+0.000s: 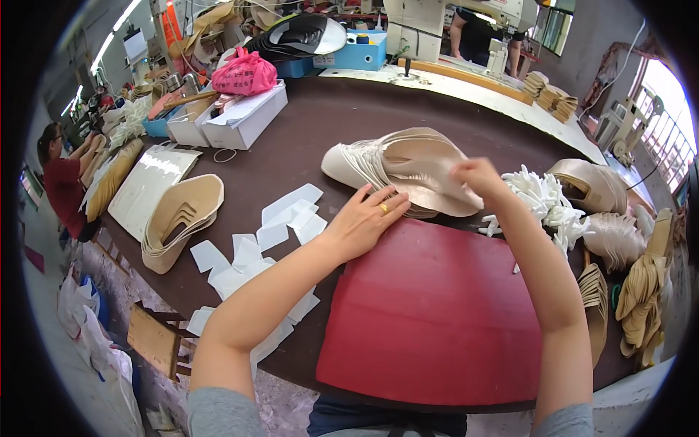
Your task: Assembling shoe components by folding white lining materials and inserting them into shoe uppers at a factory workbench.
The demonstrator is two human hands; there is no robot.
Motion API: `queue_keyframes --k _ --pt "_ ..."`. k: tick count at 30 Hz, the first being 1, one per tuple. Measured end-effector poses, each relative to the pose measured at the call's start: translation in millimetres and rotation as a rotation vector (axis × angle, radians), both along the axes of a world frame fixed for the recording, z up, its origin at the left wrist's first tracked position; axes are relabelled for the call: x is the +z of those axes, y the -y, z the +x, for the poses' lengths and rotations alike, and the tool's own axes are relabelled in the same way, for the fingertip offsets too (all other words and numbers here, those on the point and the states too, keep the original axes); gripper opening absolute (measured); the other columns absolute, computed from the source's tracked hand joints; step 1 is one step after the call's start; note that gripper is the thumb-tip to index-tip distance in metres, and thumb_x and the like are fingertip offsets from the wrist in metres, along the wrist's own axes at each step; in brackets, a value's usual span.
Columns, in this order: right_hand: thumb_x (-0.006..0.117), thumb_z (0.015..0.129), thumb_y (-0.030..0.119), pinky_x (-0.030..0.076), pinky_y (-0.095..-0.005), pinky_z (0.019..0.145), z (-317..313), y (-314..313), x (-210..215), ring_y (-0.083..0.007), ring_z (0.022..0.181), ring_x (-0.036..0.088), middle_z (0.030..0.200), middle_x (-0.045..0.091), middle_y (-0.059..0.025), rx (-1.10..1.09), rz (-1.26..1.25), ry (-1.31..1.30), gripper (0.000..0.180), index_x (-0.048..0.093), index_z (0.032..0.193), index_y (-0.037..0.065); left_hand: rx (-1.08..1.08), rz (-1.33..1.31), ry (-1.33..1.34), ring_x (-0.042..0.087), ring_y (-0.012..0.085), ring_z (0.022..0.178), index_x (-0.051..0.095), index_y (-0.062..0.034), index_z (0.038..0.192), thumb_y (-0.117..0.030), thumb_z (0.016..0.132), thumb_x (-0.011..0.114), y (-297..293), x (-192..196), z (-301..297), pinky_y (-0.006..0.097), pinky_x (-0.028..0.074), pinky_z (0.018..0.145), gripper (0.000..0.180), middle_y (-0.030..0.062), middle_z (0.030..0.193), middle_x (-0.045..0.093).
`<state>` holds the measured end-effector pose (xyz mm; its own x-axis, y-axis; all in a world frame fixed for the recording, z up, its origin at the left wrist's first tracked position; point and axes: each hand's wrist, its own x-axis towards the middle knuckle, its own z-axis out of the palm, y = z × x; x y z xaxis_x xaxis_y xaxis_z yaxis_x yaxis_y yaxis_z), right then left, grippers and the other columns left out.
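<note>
At the near edge of the table [287, 164] a smooth red mat [437, 320] lies in front of the person working. To its left, thin white pieces [251, 258] overlap in a loose scatter; past the table's left near edge stands a wooden stool [151, 339].

Just beyond the mat's far edge, around mid-table, sits a stack of pale beige shoe uppers [354, 164], nested one in another, the rounded end toward the left. The person's two hands are apart from each other. The left hand [370, 218] lies on the stack's near side, fingers spread, a ring on one of them. The right hand [477, 177] is curled at the stack's right end, blurred; I can't tell whether it is pinching anything.

Near the right forearm lies a heap of white strips [542, 207], with more beige uppers [615, 237] toward the table's right edge. Over by the left edge another nested stack [164, 244] rests partly against a white board [154, 182].

Near the far left corner I see a white box [251, 120] with a pink bag [244, 71] on top. Beyond the far edge, a person in dark clothing [477, 38] is at a sewing machine [499, 54].
</note>
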<state>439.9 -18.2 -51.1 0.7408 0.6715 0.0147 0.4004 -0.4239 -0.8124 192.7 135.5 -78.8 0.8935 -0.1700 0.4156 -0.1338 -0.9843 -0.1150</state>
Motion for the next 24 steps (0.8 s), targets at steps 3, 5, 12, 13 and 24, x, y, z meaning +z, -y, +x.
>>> queue_keyframes --k 3,5,12,13,24 --pt "0.050 0.095 0.021 0.049 -0.0339 0.068 5.5 9.1 55.9 -0.0241 0.074 0.061 0.094 0.067 -0.0088 -0.365 0.321 0.850 0.022 0.062 0.107 0.006 -0.034 -0.123 -0.113 0.044 0.0224 0.130 0.049 -0.0100 0.134 -0.006 0.088 0.049 3.0 8.0 4.5 0.040 0.033 0.107 0.046 0.0011 0.143 0.047" --pt "0.053 0.096 0.019 0.047 -0.0284 0.067 -20.2 26.5 115.4 -0.0159 0.070 0.057 0.089 0.066 -0.0036 -0.234 0.495 0.672 0.021 0.064 0.105 0.004 0.008 -0.492 -0.192 0.051 0.0234 0.122 0.051 -0.0096 0.132 -0.001 0.086 0.050 -5.6 18.3 -13.1 0.038 0.039 0.102 0.047 0.0031 0.137 0.053" --pt "0.065 0.083 0.012 0.047 -0.0274 0.069 -89.4 47.4 94.5 -0.0169 0.073 0.058 0.088 0.066 -0.0068 0.513 -0.236 0.401 0.020 0.069 0.098 -0.001 0.615 -0.775 -0.183 0.062 0.0241 0.098 0.062 -0.0054 0.119 -0.003 0.082 0.058 -117.8 19.5 -102.4 0.032 0.049 0.085 0.037 0.0107 0.116 0.063" --pt "0.066 0.083 0.013 0.048 -0.0290 0.070 -96.2 42.6 69.4 -0.0199 0.074 0.060 0.089 0.067 -0.0092 0.598 -0.146 0.507 0.021 0.068 0.099 -0.002 0.580 -0.673 -0.260 0.061 0.0236 0.095 0.062 -0.0042 0.115 -0.005 0.079 0.061 -119.5 10.2 -108.9 0.032 0.049 0.084 0.035 0.0101 0.112 0.063" --pt "0.068 0.073 0.006 0.051 -0.0351 0.072 -181.7 -165.4 -24.3 -0.0267 0.076 0.064 0.089 0.069 -0.0116 0.678 -0.007 0.343 0.032 0.068 0.105 0.000 0.687 -0.693 -0.575 0.056 0.0202 0.087 0.060 -0.0035 0.097 -0.006 0.074 0.066 -120.1 26.3 -80.8 0.031 0.047 0.080 0.024 0.0058 0.096 0.061"
